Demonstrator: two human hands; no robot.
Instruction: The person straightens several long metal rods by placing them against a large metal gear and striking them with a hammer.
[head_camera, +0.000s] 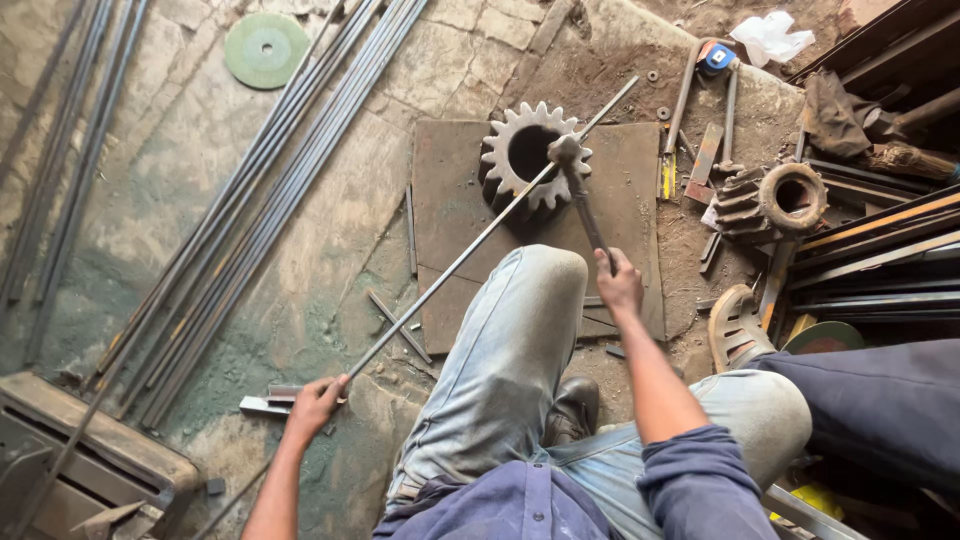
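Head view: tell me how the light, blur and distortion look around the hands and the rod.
Head view: soft, even daylight, no harsh glare; the hammer head looks slightly smeared over the gear; the left hand, right hand and thin rod stay sharp; the long bars bow outward, a wide-lens effect.

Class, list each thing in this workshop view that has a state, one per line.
Left hand: closed on thin steel rod.
Right hand: gripping hammer, head on the rod.
Large gear: lying flat on plate.
Second gear: lying on its side.
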